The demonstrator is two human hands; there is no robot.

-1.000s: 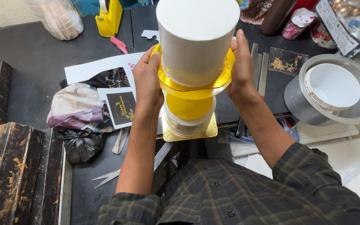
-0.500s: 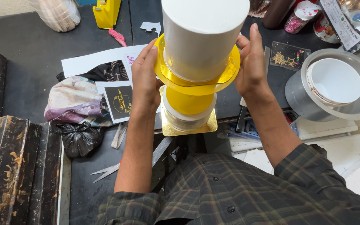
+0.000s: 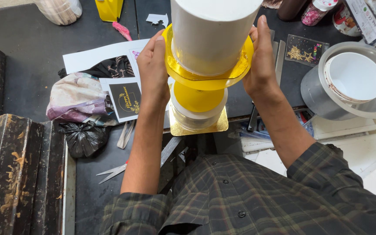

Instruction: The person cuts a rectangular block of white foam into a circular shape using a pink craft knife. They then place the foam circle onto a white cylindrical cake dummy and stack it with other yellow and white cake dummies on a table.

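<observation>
Glossy, probably plastic yellow disc (image 3: 205, 76)

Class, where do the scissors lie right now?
In the head view, the scissors lie on the dark table at lower left, beside the left forearm and just below the black plastic bag.

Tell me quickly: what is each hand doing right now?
Left hand: fingers straight, pressed against the rim of the round yellow board under the tall white cylinder cake.
Right hand: same, supporting the opposite rim.
</observation>
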